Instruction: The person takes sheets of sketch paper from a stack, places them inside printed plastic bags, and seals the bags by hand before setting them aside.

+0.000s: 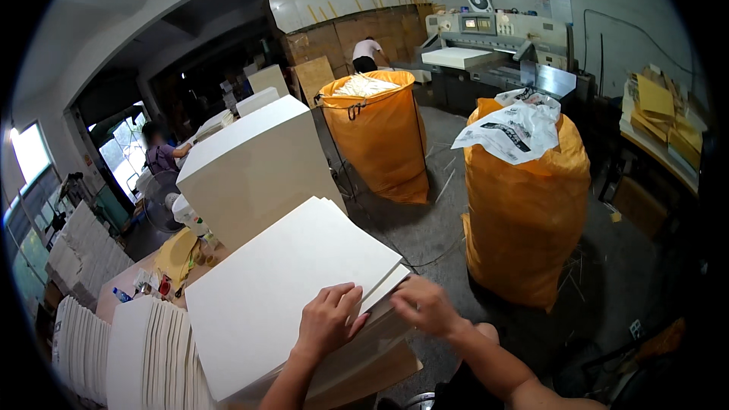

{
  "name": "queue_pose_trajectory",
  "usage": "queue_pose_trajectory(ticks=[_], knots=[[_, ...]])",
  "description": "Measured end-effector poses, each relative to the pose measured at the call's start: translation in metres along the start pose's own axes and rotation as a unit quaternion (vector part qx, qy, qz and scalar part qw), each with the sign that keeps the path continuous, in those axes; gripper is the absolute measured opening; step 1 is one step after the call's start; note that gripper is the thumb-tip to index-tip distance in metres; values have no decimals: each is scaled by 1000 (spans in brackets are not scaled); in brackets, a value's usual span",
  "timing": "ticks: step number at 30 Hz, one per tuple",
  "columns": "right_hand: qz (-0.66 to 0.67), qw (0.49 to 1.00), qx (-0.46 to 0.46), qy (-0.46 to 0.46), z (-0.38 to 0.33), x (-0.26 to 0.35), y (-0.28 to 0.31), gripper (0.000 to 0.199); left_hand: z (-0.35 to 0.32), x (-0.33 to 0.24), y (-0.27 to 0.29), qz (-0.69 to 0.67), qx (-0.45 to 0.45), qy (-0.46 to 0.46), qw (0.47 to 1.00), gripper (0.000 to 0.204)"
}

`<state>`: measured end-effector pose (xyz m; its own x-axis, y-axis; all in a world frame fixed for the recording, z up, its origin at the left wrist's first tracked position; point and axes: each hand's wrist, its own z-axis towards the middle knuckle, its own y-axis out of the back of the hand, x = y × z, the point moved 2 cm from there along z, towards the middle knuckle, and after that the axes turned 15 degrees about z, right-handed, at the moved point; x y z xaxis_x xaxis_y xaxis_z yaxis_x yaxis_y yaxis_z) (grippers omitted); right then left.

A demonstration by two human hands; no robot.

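A tall stack of white paper sheets (281, 281) stands right in front of me, and its upper layers are offset at the right corner. My left hand (328, 321) lies on top near the right edge, fingers slightly bent and apart, the thumb by the edge. At that corner my right hand (427, 305) is closed, its fingers curled against the side of the stack. Whatever the right fingertips may pinch is hidden. Behind this stack rises a larger block of white paper (250, 152).
Fanned bundles of white sheets (156, 349) stand at lower left, beside a cluttered tabletop (140, 266). Two big orange sacks (380, 144) stand on the right, one topped with a white plastic bag (516, 129). Farther back are a cutting machine (493, 42) and two people (366, 53).
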<state>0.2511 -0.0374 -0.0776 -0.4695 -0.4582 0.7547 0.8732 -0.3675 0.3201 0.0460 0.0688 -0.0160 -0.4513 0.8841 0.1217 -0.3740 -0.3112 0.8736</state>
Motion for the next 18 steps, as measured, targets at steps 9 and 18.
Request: queue_pose_trajectory(ticks=[9, 18], knots=[[-99, 981, 55, -158, 50, 31, 32, 40, -4, 8, 3, -93, -48, 72, 992, 52], [345, 907, -109, -217, 57, 17, -9, 35, 1, 14, 1, -189, -65, 76, 977, 37]])
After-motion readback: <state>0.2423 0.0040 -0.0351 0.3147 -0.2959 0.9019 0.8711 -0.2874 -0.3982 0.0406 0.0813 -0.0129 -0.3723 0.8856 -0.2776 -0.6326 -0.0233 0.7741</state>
